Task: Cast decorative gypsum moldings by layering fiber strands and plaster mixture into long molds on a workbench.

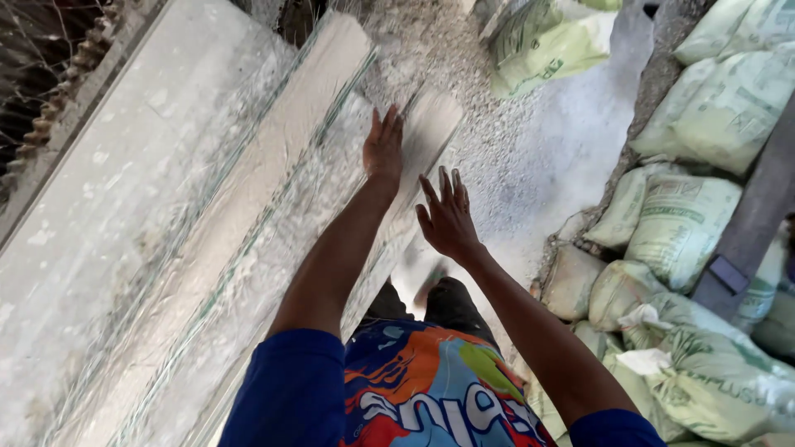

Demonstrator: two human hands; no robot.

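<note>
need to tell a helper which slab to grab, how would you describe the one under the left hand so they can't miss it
Start at the stack of long, dusty white slabs leaning along the left side, opposite the pale green sacks. The one meant is the narrow slab on the stack's right edge, nearest the gravel floor, where the left hand lies flat. Unlike its wider neighbours, it is the outermost and slimmest.

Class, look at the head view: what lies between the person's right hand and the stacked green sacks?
Only bare, dusty white floor separates the right hand from the green sacks, as the head view shows.
</note>
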